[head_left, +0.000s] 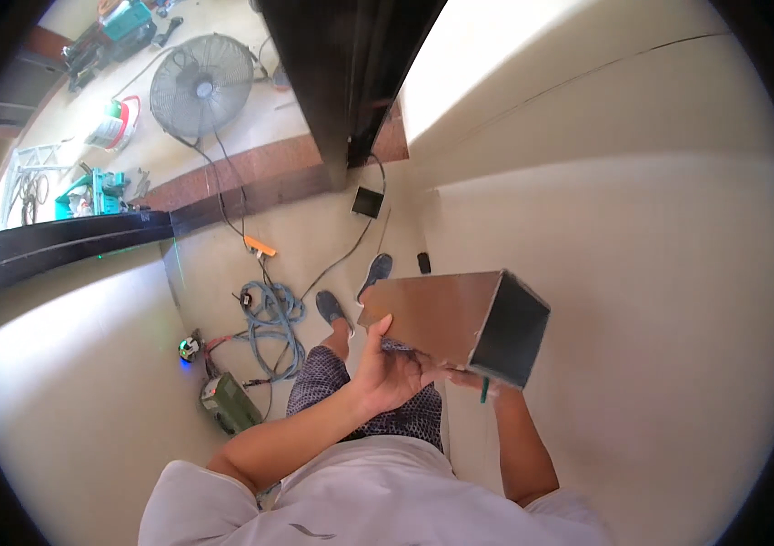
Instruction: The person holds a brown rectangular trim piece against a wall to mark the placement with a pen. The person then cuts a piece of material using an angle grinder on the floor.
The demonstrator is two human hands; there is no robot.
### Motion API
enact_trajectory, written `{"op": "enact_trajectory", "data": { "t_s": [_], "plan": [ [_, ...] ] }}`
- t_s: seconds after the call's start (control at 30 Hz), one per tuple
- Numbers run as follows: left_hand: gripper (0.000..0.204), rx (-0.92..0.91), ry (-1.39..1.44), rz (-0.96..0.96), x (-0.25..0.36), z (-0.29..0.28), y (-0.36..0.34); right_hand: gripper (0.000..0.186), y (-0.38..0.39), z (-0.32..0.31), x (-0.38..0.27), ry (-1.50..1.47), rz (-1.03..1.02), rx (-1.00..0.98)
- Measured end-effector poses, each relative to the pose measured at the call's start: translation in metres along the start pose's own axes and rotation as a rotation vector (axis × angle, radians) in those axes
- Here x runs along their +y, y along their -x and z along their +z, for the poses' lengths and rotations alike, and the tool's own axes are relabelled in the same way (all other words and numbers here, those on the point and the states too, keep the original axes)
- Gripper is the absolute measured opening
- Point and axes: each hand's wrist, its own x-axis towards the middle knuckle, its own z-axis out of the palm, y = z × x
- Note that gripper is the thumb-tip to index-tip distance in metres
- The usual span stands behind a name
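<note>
I hold a boxy rectangular metal duct or tube (pixel 428 314) in front of my body, its open, dark end facing up and to the right. My left hand (pixel 387 373) grips its lower left part, thumb on the brownish face and fingers curled beneath. My right hand (pixel 492 389) is under the open end, largely hidden by the metal, against the piece. A thin green object (pixel 484 391) shows by the right fingers; I cannot tell what it is.
My shoes (pixel 332 308) stand near a coiled blue hose (pixel 269 309), an orange power strip (pixel 260 244), a green machine (pixel 231 402) and a black box (pixel 367 202). Beyond a dark frame (pixel 60 237) are a fan (pixel 205 86) and tools. A pale wall (pixel 633 255) is at right.
</note>
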Motion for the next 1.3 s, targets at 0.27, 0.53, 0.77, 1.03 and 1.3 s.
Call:
{"op": "enact_trajectory", "data": {
  "t_s": [0.27, 0.53, 0.77, 1.03, 1.3],
  "plan": [
    [0.1, -0.037, -0.097, -0.19, 0.092, -0.147, -0.064, 0.05, -0.012, 0.061, 0.19, -0.28, 0.372, -0.252],
    [0.084, 0.994, -1.709, 0.964, 0.311, -0.45, -0.253, 0.04, -0.098, 0.097, 0.314, 0.327, 0.1, 0.017],
    [0.111, 0.902, -1.695, 1.406, 0.382, -0.452, -0.448, 0.03, -0.131, 0.086, 0.449, 0.583, 0.109, -0.095],
    [0.091, 0.645, -1.418, 1.494, 0.413, -0.502, -0.459, 0.029, -0.188, 0.094, 0.505, 0.734, -0.386, -0.026],
    [0.11, 0.742, -1.229, 1.711, 0.449, -0.566, -0.37, 0.033, -0.251, 0.085, 0.546, 0.233, -0.254, 0.222]
  ]
}}
